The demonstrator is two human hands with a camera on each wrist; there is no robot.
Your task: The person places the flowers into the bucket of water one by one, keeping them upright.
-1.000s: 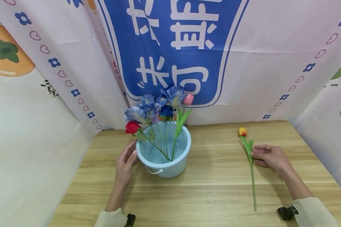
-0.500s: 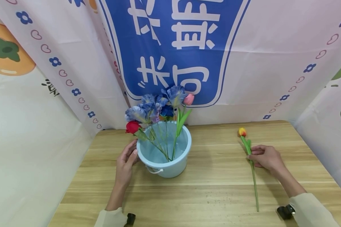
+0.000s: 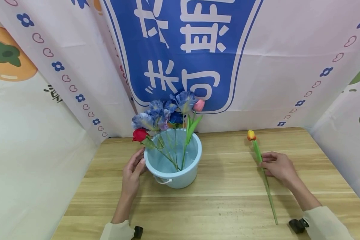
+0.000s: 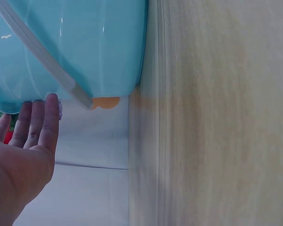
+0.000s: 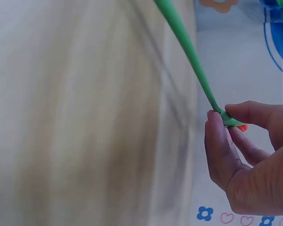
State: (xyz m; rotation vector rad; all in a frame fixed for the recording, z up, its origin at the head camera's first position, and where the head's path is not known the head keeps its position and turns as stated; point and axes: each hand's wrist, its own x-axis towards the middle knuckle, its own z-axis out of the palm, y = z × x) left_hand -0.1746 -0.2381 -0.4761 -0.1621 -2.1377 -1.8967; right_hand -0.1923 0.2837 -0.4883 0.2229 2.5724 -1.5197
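Note:
A light blue bucket (image 3: pixel 180 181) stands on the table at centre left, holding artificial flowers: blue irises (image 3: pixel 184 101), a red rose (image 3: pixel 140 134) and a pink tulip (image 3: pixel 199 105). My left hand (image 3: pixel 132 176) rests against the bucket's left side near the rim; in the left wrist view its fingers (image 4: pixel 37 125) reach out fairly straight to the wall. On the right, my right hand (image 3: pixel 280 168) pinches a yellow-red tulip (image 3: pixel 256 150) between thumb and fingers just below its leaves. The right wrist view shows its green stem (image 5: pixel 193 59) slanting away, with a shadow on the wood beside it.
The wooden table (image 3: pixel 225 200) has a few small drops or specks near its front middle. Behind it hangs a white cloth with a blue panel (image 3: pixel 210 60), and printed cloth also lines both sides. A white handle (image 4: pixel 42 54) hangs along the bucket's wall.
My right hand has closed its pinch on the yellow-red tulip and shifted slightly left. The bloom has swung left and away, the stem's lower end right. The left hand and bucket have stayed put.

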